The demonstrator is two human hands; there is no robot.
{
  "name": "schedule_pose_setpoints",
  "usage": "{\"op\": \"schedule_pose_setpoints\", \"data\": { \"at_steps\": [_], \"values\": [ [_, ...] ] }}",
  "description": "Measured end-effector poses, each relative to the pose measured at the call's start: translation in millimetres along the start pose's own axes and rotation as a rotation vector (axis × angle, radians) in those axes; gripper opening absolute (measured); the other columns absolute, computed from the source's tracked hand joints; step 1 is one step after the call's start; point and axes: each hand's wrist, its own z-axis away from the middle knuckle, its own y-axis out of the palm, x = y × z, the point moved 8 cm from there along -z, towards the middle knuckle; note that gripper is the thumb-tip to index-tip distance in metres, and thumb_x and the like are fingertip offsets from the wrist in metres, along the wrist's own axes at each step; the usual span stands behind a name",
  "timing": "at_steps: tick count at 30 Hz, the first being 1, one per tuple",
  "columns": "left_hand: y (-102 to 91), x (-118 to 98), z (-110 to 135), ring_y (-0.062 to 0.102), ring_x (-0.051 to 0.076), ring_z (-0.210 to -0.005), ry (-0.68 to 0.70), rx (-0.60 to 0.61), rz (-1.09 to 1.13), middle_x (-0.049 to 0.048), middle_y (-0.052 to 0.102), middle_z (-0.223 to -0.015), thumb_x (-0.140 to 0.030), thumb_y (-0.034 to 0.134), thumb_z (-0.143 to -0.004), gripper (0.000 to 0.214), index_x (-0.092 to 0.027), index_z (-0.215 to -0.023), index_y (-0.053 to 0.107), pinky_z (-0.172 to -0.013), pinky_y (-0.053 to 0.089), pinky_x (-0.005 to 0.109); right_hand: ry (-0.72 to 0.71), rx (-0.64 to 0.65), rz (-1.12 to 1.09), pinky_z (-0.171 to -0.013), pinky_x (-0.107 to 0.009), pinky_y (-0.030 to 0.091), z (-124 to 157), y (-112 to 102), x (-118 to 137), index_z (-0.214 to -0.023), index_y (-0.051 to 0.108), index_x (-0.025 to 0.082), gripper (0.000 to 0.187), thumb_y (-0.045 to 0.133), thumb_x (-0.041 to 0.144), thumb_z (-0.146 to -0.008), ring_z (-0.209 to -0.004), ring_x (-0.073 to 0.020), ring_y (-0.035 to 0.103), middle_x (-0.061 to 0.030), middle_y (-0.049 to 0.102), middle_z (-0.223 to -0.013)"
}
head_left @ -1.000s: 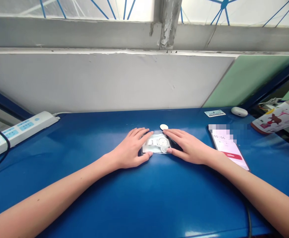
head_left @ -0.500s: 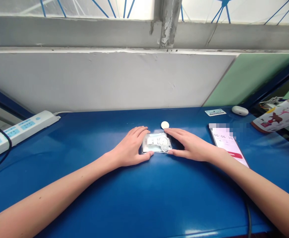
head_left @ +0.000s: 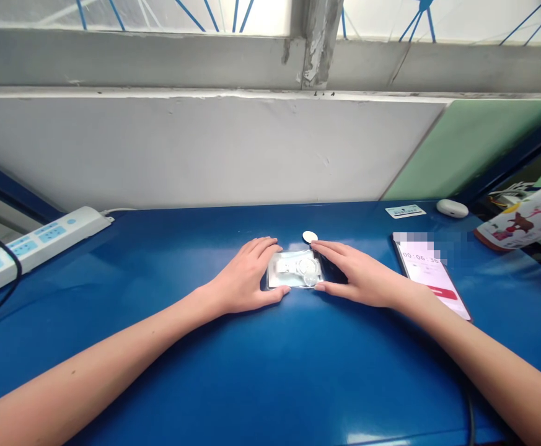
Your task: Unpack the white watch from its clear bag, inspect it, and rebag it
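A small clear plastic packet (head_left: pixel 293 269) lies flat on the blue table, with a white item and a round piece showing through it; I cannot make out what they are. My left hand (head_left: pixel 251 275) rests against its left end, fingers stretched along the far corner and thumb at the near edge. At the right end is my right hand (head_left: pixel 349 269), thumb touching or very near the near corner, fingers stretched toward the far side. Just beyond those fingertips sits a white round disc (head_left: pixel 310 236). Both hands have thumb and fingers apart.
A phone (head_left: pixel 431 272) showing a timer lies by my right forearm. Behind it are a card (head_left: pixel 405 212) and a white earbud case (head_left: pixel 452 209). A printed container (head_left: pixel 523 220) stands at far right. On the left, a power strip (head_left: pixel 42 244) with a black cable lies along the table.
The whole view has shifted very slightly. Both hands, the packet and the disc keep the same places relative to each other.
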Motion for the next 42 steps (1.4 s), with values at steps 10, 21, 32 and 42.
{"op": "schedule_pose_setpoints", "data": {
  "at_steps": [10, 21, 32, 42],
  "values": [
    [3.6, 3.6, 1.2, 0.033, 0.038, -0.143, -0.017, 0.019, 0.013, 0.0181, 0.045, -0.15, -0.053, 0.063, -0.086, 0.069, -0.013, -0.14, 0.049, -0.115, 0.033, 0.055, -0.025, -0.015, 0.017, -0.112, -0.052, 0.041, 1.9, 2.3, 0.9, -0.15, 0.038, 0.011, 0.072, 0.049, 0.057, -0.095, -0.139, -0.0345, 0.042, -0.0203, 0.041, -0.153],
    [3.8, 4.8, 1.4, 0.033, 0.036, -0.143, -0.003, 0.035, 0.005, 0.0163, 0.045, -0.151, -0.056, 0.054, -0.093, 0.061, -0.017, -0.141, 0.05, -0.115, 0.032, 0.055, -0.141, -0.066, 0.08, -0.107, -0.054, 0.045, 3.8, -0.9, 2.5, -0.148, 0.041, 0.014, 0.064, 0.052, 0.048, -0.095, -0.136, -0.036, 0.046, -0.02, 0.043, -0.153],
    [-0.8, 3.0, 0.3, 0.04, 0.033, -0.139, 0.024, -0.017, 0.043, 0.0178, 0.05, -0.144, -0.047, 0.047, -0.099, 0.051, -0.015, -0.139, 0.048, -0.114, 0.035, 0.053, -0.138, -0.287, -0.215, -0.089, -0.04, 0.055, 3.0, -21.4, 7.1, -0.117, 0.065, 0.024, 0.025, 0.05, 0.031, -0.098, -0.1, -0.0255, 0.069, -0.0081, 0.073, -0.111],
    [-2.6, 7.7, 0.5, 0.046, 0.033, -0.136, -0.065, -0.103, 0.176, 0.0196, 0.04, -0.151, -0.038, 0.064, -0.087, 0.101, -0.021, -0.156, -0.007, -0.11, 0.04, 0.051, 0.107, -0.243, -0.627, -0.075, -0.041, 0.059, -1.9, -7.0, -24.0, -0.124, 0.056, 0.022, 0.035, 0.054, 0.04, -0.094, -0.08, -0.0246, 0.071, -0.0073, 0.075, -0.095]
  ]
}}
